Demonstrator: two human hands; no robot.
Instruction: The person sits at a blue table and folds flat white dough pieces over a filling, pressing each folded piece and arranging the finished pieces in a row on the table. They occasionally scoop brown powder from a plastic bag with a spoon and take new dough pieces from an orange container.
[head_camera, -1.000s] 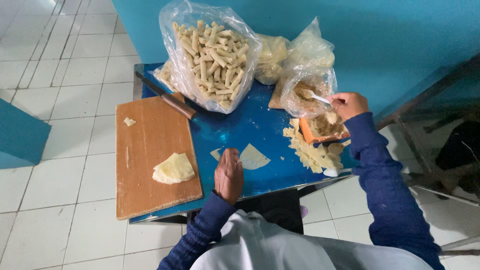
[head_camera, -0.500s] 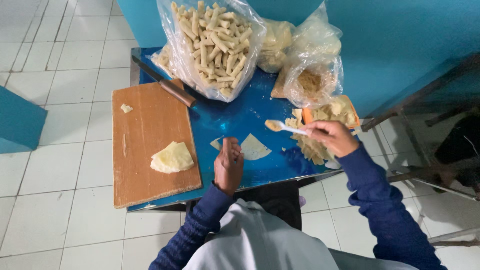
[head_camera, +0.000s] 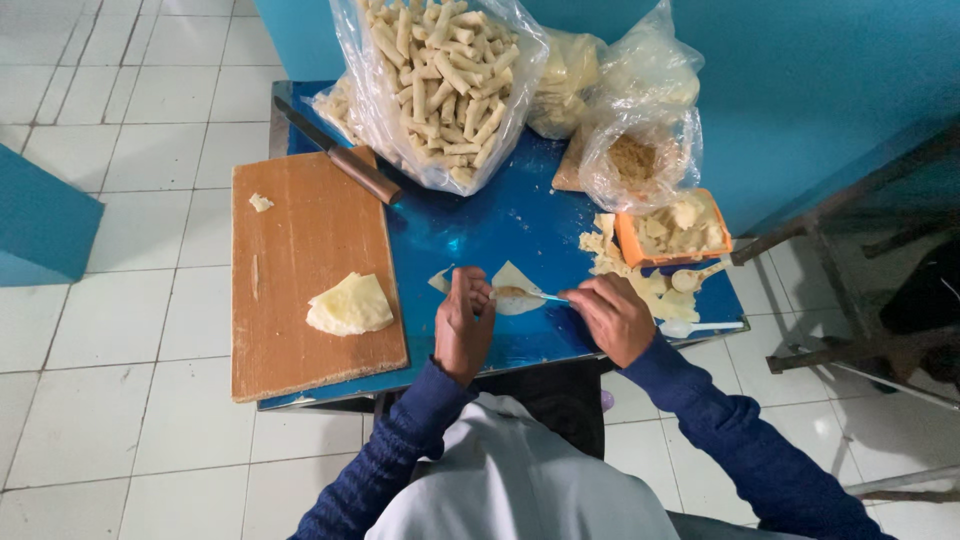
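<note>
While the left hand (head_camera: 465, 325) pins the wrapper (head_camera: 512, 290) flat on the blue table (head_camera: 470, 225), fingers half-curled and pressing its near-left edge, the right hand (head_camera: 612, 318) comes in from 3 o'clock, closed around a spoon (head_camera: 540, 296). Spoon bowl lies over the wrapper's middle, where a small brown dab of filling shows. Handle runs roughly 9-to-3, so the long axis lies across the body. Wrapper sits at 12 o'clock from both hands, just beyond the fingertips; left hand touches it, right reaches it only through the spoon. Left is the nearer.

Packages, from the wrapper:
- 11 to 12 o'clock, far edge of table: large clear bag (head_camera: 440, 80), open-topped, full of pale finished rolls.
- 1 o'clock, far: two smaller clear bags; the rear one (head_camera: 570, 75) holds pale yellow sheets, the front one (head_camera: 640, 155) brownish crumbly filling.
- 2 o'clock, near: orange tub (head_camera: 675, 230), rectangular, holding pale pieces; more pieces lie loose beside it.
- No labels or signs legible.

Other items: wooden board (head_camera: 300, 300) at 9 o'clock, overhanging the table's left side, with a stack of wrappers (head_camera: 348, 305) on it; knife (head_camera: 335, 150) at 10 o'clock, brown handle resting on the board's far corner.
</note>
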